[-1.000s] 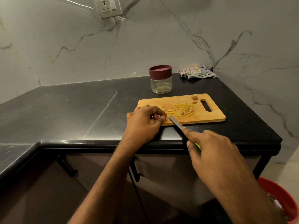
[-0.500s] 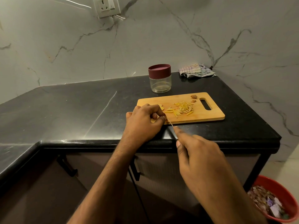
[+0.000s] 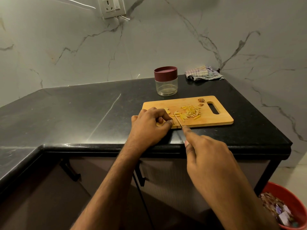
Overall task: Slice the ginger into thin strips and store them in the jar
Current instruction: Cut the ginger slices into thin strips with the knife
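On the black polished stone worktop [image 3: 83,117] lies a rectangular light wooden cutting board [image 3: 214,119] with a slot handle at its right end; a pile of thin yellow ginger strips [image 3: 189,112] is spread near the middle of the board, and two small brown ginger scraps [image 3: 201,101] lie at the far edge, just beside the slot. Behind the board, a little apart from it, stands a small clear glass jar [image 3: 167,87] with its dark red round lid [image 3: 165,74] on; no strips can be seen inside it. To the right of the jar, in the corner against the wall, a crumpled striped cloth [image 3: 203,75] is lying. The left hand [image 3: 149,125] rests on the left part of the board with fingers curled, pinching a small flat piece of uncut ginger [image 3: 173,124] under the fingertips; another pale ginger slice [image 3: 167,110] shows just beyond the knuckles. The right hand [image 3: 211,161] is grasping a thin steel knife [image 3: 178,120], the index finger stretched along its back; the handle is hidden inside the hand; the blade stands on the board between the left fingertips and the strips. The wall is grey-white marble with dark veins, and a white socket plate [image 3: 113,7] is fixed high on it; below the worktop are dark cupboard fronts; on the floor at lower right stands a red round plastic bin [image 3: 297,201] with rubbish in it.
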